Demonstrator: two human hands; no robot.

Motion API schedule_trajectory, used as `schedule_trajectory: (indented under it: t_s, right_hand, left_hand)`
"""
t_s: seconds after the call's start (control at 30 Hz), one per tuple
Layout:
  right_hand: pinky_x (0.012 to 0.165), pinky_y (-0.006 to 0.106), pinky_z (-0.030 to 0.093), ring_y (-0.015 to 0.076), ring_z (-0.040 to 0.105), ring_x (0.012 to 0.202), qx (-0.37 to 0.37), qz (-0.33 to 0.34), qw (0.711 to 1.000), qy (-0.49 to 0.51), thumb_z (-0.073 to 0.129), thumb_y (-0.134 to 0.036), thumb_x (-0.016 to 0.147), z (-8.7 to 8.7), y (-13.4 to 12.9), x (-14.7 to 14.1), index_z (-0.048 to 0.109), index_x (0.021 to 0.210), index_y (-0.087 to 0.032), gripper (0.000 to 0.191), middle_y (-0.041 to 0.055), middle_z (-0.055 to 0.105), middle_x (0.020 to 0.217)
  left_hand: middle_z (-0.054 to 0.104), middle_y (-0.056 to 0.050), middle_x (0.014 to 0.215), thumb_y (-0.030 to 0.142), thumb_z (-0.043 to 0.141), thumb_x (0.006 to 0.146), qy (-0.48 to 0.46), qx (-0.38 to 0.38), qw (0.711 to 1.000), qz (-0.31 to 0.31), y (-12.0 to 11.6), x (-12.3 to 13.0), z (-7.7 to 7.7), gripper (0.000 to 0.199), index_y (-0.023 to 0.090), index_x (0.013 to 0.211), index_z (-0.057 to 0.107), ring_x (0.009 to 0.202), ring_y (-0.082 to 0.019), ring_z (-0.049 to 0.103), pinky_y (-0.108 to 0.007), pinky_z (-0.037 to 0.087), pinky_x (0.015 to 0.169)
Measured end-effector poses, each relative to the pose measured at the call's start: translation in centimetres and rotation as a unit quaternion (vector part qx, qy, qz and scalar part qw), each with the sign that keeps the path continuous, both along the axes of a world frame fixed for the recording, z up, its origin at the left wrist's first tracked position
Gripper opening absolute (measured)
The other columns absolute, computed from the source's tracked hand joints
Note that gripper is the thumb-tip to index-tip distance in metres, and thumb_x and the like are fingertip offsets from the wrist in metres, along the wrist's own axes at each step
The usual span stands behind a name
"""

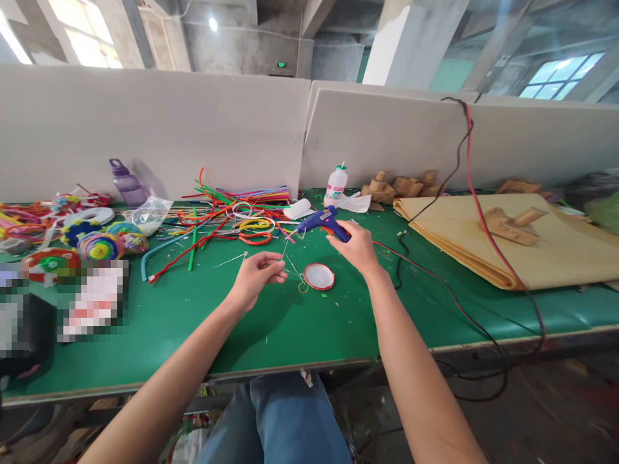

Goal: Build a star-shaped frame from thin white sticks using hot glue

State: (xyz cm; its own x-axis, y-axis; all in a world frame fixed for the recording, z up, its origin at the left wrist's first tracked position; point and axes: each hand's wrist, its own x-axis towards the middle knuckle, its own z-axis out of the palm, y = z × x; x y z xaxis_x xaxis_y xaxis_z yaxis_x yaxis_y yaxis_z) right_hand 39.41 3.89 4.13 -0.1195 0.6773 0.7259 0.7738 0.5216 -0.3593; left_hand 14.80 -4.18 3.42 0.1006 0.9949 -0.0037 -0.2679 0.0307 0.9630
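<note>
My right hand [356,246] is wrapped round the handle of a blue glue gun [319,220], its nozzle pointing left. Between the fingertips of my left hand [257,276] is a thin wire [286,247], whose upper end is close to the nozzle. I cannot tell whether nozzle and wire touch. Below the gun, a small round white disc with a red rim [319,276] lies on the green table [290,335]. A thin yellow ring [303,287] is beside it. Behind my left hand lie scissors with orange handles [256,239] and yellow-handled scissors [257,223].
Colourful pipe cleaners [242,196] are heaped at the back. Pompom-like decorations [100,246] and a purple bottle [126,183] stand left. A white bottle [336,183] is behind the gun. Right are folded brown paper [454,241], a wooden block [515,225] and a hanging red-black cable [476,187].
</note>
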Motion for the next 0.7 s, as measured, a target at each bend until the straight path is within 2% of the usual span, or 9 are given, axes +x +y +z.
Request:
schedule_trajectory:
  t_s: [0.13, 0.33, 0.57, 0.7]
  right_hand:
    - [0.076, 0.036, 0.049, 0.0233, 0.063, 0.079, -0.026, -0.042, 0.998, 0.044, 0.065, -0.035, 0.070, 0.0, 0.2, 0.1, 0.066, 0.101, -0.016, 0.036, 0.0093, 0.070, 0.093]
    - [0.065, 0.031, 0.046, 0.0232, 0.062, 0.069, -0.176, -0.195, 0.961, 0.083, 0.062, -0.038, 0.070, -0.1, 0.5, 0.8, 0.070, 0.083, -0.015, 0.028, 0.0077, 0.070, 0.072]
    - [0.058, 0.030, 0.042, 0.0247, 0.062, 0.062, -0.243, -0.219, 0.943, 0.067, 0.062, -0.036, 0.068, -0.8, 0.9, 1.4, 0.069, 0.066, -0.017, 0.021, 0.0083, 0.066, 0.060]
    - [0.055, 0.031, 0.041, 0.0248, 0.061, 0.058, -0.271, -0.219, 0.935, 0.063, 0.064, -0.036, 0.065, -1.4, 1.1, 1.8, 0.066, 0.059, -0.018, 0.020, 0.0075, 0.062, 0.053]
  left_hand:
    - [0.064, -0.001, 0.065, 0.018, 0.073, 0.070, -0.006, -0.002, 1.000, -0.002, 0.0, -0.1, -0.1, 0.022, 0.009, 0.087, 0.064, 0.057, -0.011, 0.064, -0.023, 0.055, 0.059]
    - [0.066, -0.002, 0.069, 0.021, 0.073, 0.072, -0.047, 0.000, 0.999, -0.007, 0.0, -0.2, 0.0, 0.023, 0.009, 0.090, 0.065, 0.060, -0.010, 0.065, -0.021, 0.055, 0.062]
    - [0.065, -0.001, 0.071, 0.018, 0.069, 0.074, -0.125, 0.020, 0.992, 0.007, 0.2, -0.4, 0.4, 0.019, 0.010, 0.091, 0.067, 0.062, -0.008, 0.064, -0.016, 0.054, 0.060]
    - [0.066, -0.001, 0.073, 0.016, 0.071, 0.072, -0.158, 0.004, 0.987, 0.009, 0.3, -0.6, 0.4, 0.021, 0.011, 0.092, 0.067, 0.062, -0.007, 0.064, -0.014, 0.053, 0.059]
